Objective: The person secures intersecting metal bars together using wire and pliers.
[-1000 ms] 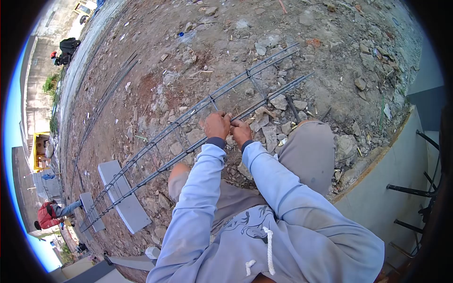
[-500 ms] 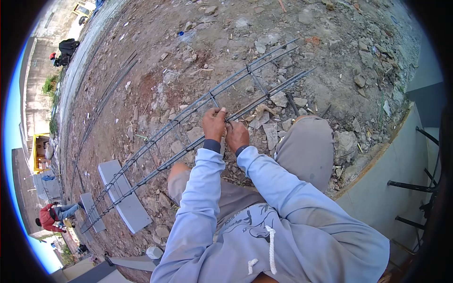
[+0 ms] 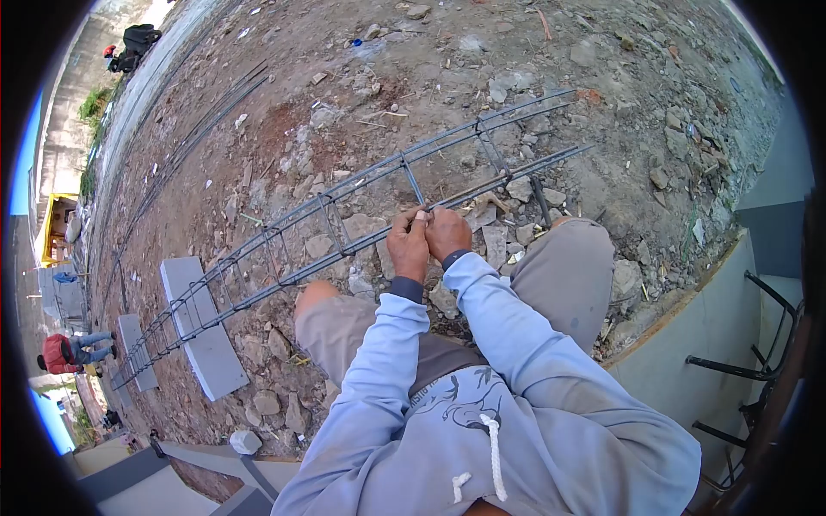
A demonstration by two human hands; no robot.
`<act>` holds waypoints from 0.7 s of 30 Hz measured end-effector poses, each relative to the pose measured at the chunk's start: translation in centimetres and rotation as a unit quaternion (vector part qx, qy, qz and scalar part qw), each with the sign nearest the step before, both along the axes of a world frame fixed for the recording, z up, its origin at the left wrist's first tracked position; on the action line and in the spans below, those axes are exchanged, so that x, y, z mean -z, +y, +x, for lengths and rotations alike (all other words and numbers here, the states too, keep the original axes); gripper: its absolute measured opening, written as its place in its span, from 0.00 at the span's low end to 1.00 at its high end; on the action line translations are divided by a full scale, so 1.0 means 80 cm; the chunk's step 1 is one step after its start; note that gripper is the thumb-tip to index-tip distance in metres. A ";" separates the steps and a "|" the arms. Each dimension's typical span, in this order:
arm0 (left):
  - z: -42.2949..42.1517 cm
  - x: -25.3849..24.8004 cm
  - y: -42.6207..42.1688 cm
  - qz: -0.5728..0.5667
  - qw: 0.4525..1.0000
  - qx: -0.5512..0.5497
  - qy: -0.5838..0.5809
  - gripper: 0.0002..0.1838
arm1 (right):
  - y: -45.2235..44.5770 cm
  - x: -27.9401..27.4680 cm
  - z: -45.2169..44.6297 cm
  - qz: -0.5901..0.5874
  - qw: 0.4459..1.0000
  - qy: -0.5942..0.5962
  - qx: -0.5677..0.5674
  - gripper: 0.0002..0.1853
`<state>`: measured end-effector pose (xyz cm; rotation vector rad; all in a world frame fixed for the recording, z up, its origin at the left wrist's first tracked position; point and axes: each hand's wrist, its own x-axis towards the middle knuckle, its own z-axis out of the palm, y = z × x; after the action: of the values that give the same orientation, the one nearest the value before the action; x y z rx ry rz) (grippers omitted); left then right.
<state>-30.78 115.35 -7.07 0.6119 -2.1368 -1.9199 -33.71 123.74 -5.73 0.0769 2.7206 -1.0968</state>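
A long rebar cage (image 3: 318, 206) of thin steel bars with square stirrups slants across the ground in front of me. My left hand (image 3: 409, 247) is closed at its near bars, thumb and fingers pinching where a stirrup (image 3: 412, 179) comes down. Right against it, my right hand (image 3: 449, 233) has its fingers curled at the same joint. Whatever lies between the right fingers is hidden. A dark bar (image 3: 539, 199) props near the cage's right end, beside my knee.
Grey blocks (image 3: 204, 331) sit under the cage's far left part. Loose rebars (image 3: 194, 138) lie beyond it. Rubble (image 3: 628, 275) covers the ground by my right knee. A person in a red top (image 3: 58, 353) is at far left. Black metal legs (image 3: 727, 368) stick out at right.
The view has shifted, so the cage's left end appears further left. Both hands stay at the same stirrup joint; the right hand has moved up beside the left fingertips.
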 end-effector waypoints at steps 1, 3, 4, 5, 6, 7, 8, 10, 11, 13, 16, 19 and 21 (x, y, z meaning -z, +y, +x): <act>0.004 -0.003 0.004 0.063 0.998 -0.013 -0.006 0.11 | 0.001 -0.001 0.000 -0.002 1.000 -0.007 -0.004 0.14; 0.008 -0.011 0.017 0.167 0.984 -0.054 -0.013 0.11 | 0.005 -0.002 -0.004 0.009 0.999 -0.002 -0.031 0.14; 0.014 -0.014 0.021 0.219 0.973 -0.074 -0.018 0.11 | 0.009 -0.002 -0.004 0.015 0.999 -0.001 -0.044 0.14; 0.021 -0.007 0.020 0.242 0.966 -0.078 -0.040 0.11 | 0.013 -0.001 -0.005 0.016 0.998 0.001 -0.056 0.13; 0.028 0.008 0.018 0.264 0.959 -0.080 -0.062 0.11 | 0.016 -0.002 -0.007 0.016 0.998 0.003 -0.068 0.13; 0.031 0.016 0.016 0.285 0.952 -0.082 -0.082 0.12 | 0.018 -0.002 -0.012 0.016 0.997 0.007 -0.079 0.12; 0.032 0.024 0.016 0.295 0.948 -0.084 -0.089 0.12 | 0.018 0.002 -0.017 0.019 0.996 -0.026 -0.086 0.12; 0.037 0.029 0.018 0.314 0.939 -0.085 -0.108 0.11 | 0.018 0.004 -0.019 0.016 0.996 -0.021 -0.080 0.12; 0.039 0.031 0.015 0.318 0.938 -0.075 -0.116 0.12 | 0.018 0.005 -0.018 0.014 0.997 -0.020 -0.076 0.12; 0.032 0.031 0.007 0.327 0.935 -0.051 -0.125 0.12 | 0.017 0.002 -0.019 0.015 0.996 -0.014 -0.087 0.13; 0.020 0.050 -0.014 0.334 0.925 -0.020 -0.177 0.11 | 0.019 0.002 -0.020 -0.005 0.996 -0.006 -0.087 0.15; 0.015 0.054 -0.018 0.374 0.910 -0.017 -0.176 0.11 | 0.019 0.009 -0.023 -0.061 0.996 -0.022 -0.065 0.19; 0.012 0.054 -0.018 0.401 0.902 -0.015 -0.162 0.10 | 0.020 0.015 -0.025 -0.076 0.994 -0.053 -0.054 0.21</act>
<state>-29.81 113.90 -11.38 1.1549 -1.3602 -2.8228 -35.67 125.31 -6.92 -0.0345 2.5084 -1.2266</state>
